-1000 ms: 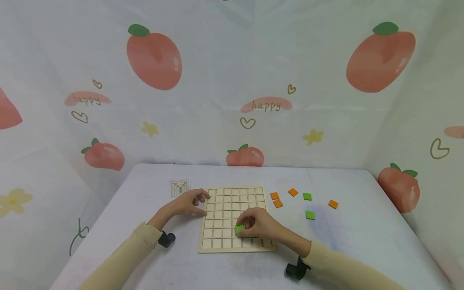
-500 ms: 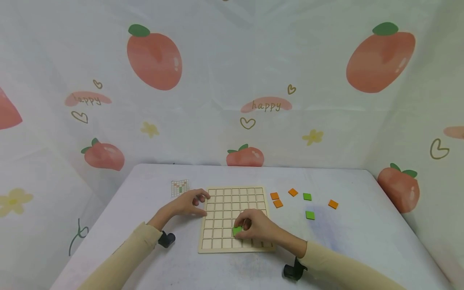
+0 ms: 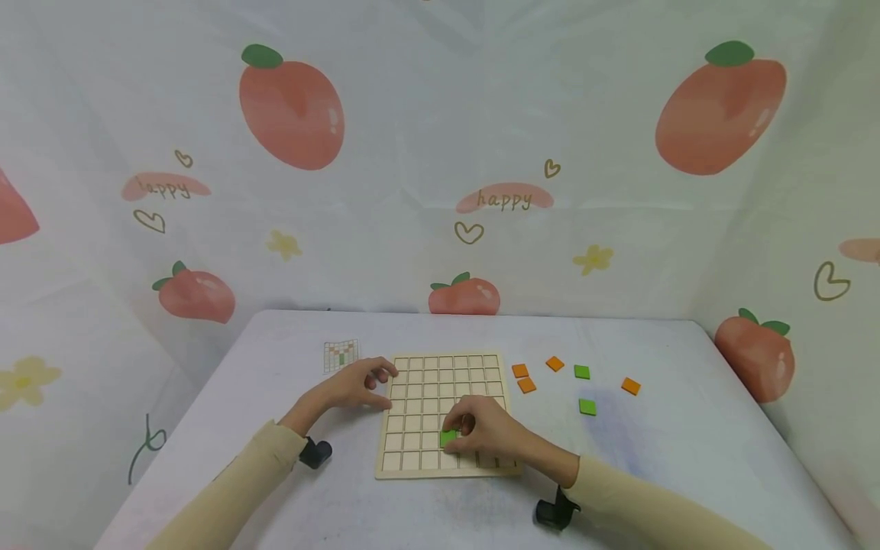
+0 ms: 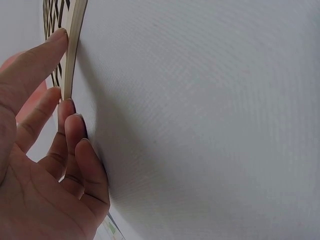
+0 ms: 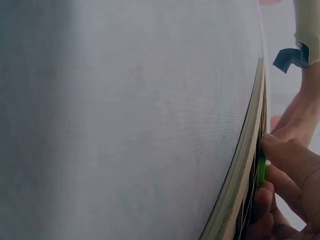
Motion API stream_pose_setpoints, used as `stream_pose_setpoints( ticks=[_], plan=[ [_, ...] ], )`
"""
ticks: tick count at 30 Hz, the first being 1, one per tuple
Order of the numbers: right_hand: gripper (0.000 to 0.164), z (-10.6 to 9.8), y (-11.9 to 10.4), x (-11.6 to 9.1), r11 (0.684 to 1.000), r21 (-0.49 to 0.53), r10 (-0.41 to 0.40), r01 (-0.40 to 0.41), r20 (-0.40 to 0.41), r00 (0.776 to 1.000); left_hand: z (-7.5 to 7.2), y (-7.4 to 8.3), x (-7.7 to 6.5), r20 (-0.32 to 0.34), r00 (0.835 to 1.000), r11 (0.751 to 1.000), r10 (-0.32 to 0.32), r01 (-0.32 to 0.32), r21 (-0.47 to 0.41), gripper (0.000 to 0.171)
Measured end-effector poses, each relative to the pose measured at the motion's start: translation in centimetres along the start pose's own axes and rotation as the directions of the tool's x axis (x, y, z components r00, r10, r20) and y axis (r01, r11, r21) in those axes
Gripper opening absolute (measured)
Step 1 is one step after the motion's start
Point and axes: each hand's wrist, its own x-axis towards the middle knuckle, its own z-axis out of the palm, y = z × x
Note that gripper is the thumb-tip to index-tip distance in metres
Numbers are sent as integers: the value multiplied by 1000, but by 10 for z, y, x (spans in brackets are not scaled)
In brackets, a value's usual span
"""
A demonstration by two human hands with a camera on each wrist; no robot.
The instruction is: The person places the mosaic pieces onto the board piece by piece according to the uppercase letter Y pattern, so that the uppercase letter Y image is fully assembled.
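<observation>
right hand (image 3: pixel 484 428): pinching a green tile (image 3: pixel 448 438)
green tile: at the grid board (image 3: pixel 415 420), 6 o'clock-ish from centre
left hand (image 3: pixel 354 384): loosely spread, touching the 9 o'clock edge
head cam only: orange tiles (image 3: pixel 554 363), 2ish

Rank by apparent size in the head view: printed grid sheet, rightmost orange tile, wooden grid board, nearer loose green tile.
Wooden grid board
Printed grid sheet
Rightmost orange tile and nearer loose green tile: too alike to rank
</observation>
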Motion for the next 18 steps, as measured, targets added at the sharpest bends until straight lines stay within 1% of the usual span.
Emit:
stream_pose_setpoints(
  ticks=[11,18],
  plan=[
    [17,-2,-1,1,1000,-10,19,-19,15,1000,0,0,1,-3,1000,1000,-16,16,-6,53],
    [17,-9,2,-2,998,60,-4,3,21,1000,1,-1,1,-7,1000,1000,-18,18,9,53]
  ],
)
